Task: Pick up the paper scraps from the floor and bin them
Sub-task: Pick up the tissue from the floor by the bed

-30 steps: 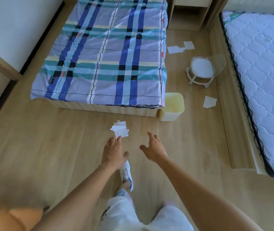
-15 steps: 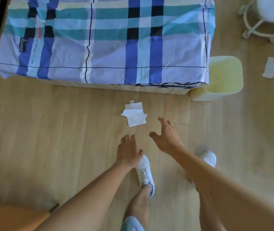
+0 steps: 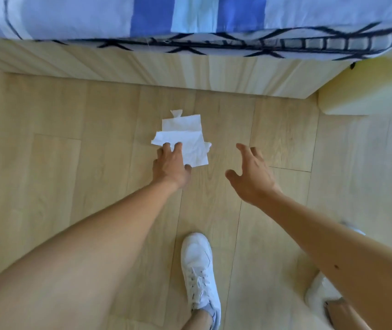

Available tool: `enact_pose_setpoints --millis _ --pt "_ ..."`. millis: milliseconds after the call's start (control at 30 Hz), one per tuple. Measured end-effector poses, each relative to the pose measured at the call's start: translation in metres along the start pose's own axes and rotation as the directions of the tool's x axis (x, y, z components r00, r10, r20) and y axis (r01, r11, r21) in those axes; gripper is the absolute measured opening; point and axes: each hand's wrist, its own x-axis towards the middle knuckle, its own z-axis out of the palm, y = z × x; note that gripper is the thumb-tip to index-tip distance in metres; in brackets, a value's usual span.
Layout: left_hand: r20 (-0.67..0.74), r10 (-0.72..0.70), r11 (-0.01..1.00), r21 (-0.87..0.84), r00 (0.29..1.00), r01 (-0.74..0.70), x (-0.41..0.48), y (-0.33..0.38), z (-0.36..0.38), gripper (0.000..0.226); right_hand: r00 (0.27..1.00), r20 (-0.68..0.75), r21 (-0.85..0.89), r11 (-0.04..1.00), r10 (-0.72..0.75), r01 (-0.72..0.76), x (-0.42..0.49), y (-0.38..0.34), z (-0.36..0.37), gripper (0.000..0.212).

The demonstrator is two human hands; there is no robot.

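While the scraps (image 3: 185,139) lie just ahead on the floor (image 3: 71,163), they are touched by the nearer left hand (image 3: 170,166), fingers spread; the right hand (image 3: 253,177) is held open, empty.

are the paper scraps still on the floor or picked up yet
On the floor: the paper scraps lie flat on the boards; the left hand only has fingertips on them.
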Motion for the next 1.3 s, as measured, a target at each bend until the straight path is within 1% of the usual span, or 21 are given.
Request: enact_pose_setpoints --millis 67,200,300,400,467,533,600,667,800,900,1000,1067,1133,1233,1300 --pt "-0.027 -0.002 1.000 0.031 1.000 0.003 0.029 0.006 0.014 0.063 0.999 -0.025 0.006 1.000 -0.022 0.022 0.020 0.013 0.011 0.072" --pt "-0.088 -0.051 0.997 0.048 0.995 0.055 0.071 0.015 0.035 0.068 0.996 -0.047 0.016 0.997 -0.078 0.079 0.050 0.032 0.028 0.072" --pt "-0.080 -0.089 0.995 0.032 0.993 0.092 0.094 0.018 0.047 0.078 0.991 -0.073 0.046 0.992 -0.111 0.114 0.064 0.046 0.035 0.070" --pt "-0.064 -0.099 0.992 0.075 0.993 0.104 0.109 0.018 0.058 0.084 0.989 -0.083 0.089 0.987 -0.125 0.133 0.070 0.060 0.038 0.068" --pt "-0.099 -0.088 0.991 0.094 0.991 0.097 0.112 0.019 0.065 0.075 0.990 -0.086 0.108 0.986 -0.116 0.125 0.071 0.070 0.037 0.068" --pt "-0.147 -0.054 0.992 0.109 0.988 0.071 0.112 0.018 0.070 0.054 0.991 -0.088 0.112 0.987 -0.106 0.115 0.071 0.078 0.033 0.069" --pt "-0.146 0.000 0.992 0.125 0.989 0.019 0.108 0.015 0.072 0.033 0.992 -0.083 0.117 0.988 -0.090 0.099 0.067 0.082 0.027 0.069" --pt "-0.130 0.028 0.998 0.065 0.991 -0.020 0.098 0.019 0.067 0.025 0.995 -0.074 0.131 0.988 -0.073 0.082 0.061 0.084 0.019 0.068" --pt "-0.143 0.072 0.978 -0.184 0.987 -0.098 0.057 0.061 0.038 0.006 0.996 -0.070 0.151 0.986 -0.059 0.069 0.043 0.077 -0.007 0.070" --pt "-0.191 0.092 0.910 -0.382 0.977 -0.161 0.010 0.111 0.002 0.014 0.992 -0.075 0.179 0.978 -0.098 0.110 0.023 0.067 -0.042 0.075" --pt "-0.220 0.166 0.830 -0.496 0.961 -0.257 -0.044 0.167 -0.039 0.024 0.984 -0.097 0.193 0.967 -0.152 0.168 -0.003 0.063 -0.090 0.076" --pt "-0.208 0.198 0.785 -0.552 0.958 -0.282 -0.076 0.203 -0.063 0.035 0.975 -0.126 0.198 0.959 -0.181 0.203 -0.019 0.065 -0.122 0.069" --pt "-0.181 0.239 0.738 -0.605 0.954 -0.299 -0.102 0.243 -0.085 0.036 0.967 -0.180 0.214 0.952 -0.180 0.217 -0.036 0.077 -0.163 0.055" --pt "-0.134 0.276 0.696 -0.655 0.952 -0.294 -0.137 0.311 -0.112 0.017 0.962 -0.232 0.211 0.958 -0.144 0.194 -0.060 0.102 -0.228 0.032" --pt "-0.127 0.312 0.674 -0.669 0.942 -0.313 -0.156 0.362 -0.127 0.009 0.962 -0.265 0.236 0.962 -0.070 0.135 -0.078 0.127 -0.277 0.021"
